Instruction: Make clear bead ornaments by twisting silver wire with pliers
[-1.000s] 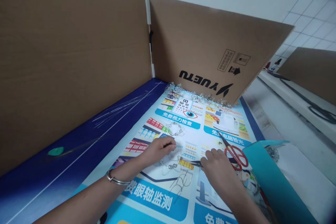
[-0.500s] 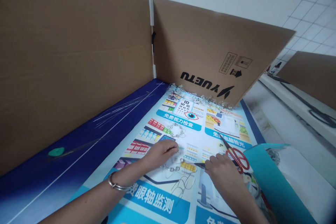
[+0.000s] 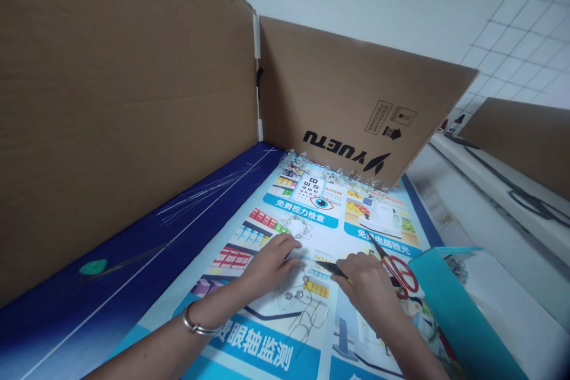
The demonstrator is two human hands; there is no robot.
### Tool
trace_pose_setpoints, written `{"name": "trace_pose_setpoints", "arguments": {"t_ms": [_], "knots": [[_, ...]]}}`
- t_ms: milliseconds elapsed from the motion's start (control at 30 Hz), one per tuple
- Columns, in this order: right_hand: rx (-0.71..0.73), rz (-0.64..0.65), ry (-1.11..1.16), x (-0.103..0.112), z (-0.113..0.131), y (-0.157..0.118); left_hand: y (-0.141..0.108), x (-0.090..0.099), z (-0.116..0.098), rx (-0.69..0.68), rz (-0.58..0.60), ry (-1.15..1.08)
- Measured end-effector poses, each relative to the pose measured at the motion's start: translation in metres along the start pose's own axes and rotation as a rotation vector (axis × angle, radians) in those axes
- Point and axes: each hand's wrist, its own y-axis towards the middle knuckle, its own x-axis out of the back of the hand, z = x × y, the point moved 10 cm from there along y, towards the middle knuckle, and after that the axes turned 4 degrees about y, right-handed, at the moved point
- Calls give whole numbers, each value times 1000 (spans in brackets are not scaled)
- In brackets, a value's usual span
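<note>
Down at five o'clock, the right hand [image 3: 371,285] swallows the back end of that black-tipped tool [image 3: 330,268], so there's no saying what sort it is! Whatever is at the left hand [image 3: 269,264], toward six, is too fine to make out. Both forearms run out of sight, at seven and five. At four, the teal box [image 3: 463,303] is cut off low down, its silvery contents [image 3: 458,267] a blur. Fine print [image 3: 378,117] at two? Unreadable! Near three, small bottles [image 3: 456,124], labels lost.
</note>
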Motion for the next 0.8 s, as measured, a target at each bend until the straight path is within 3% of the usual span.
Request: {"name": "trace_pose_setpoints", "arguments": {"t_ms": [133, 333, 467, 700, 800], "knots": [[-6, 15, 128, -8, -1, 1, -6, 14, -13, -59, -93, -73], [18, 80, 364, -24, 7, 1, -10, 9, -33, -44, -24, -381], [17, 94, 487, -28, 12, 1, -12, 11, -42, -47, -47, -447], [-73, 40, 687, -31, 3, 0, -21, 11, -19, 175, -125, -419], [-132, 45, 798, -37, -3, -3, -22, 17, -16, 149, -194, -288]]}}
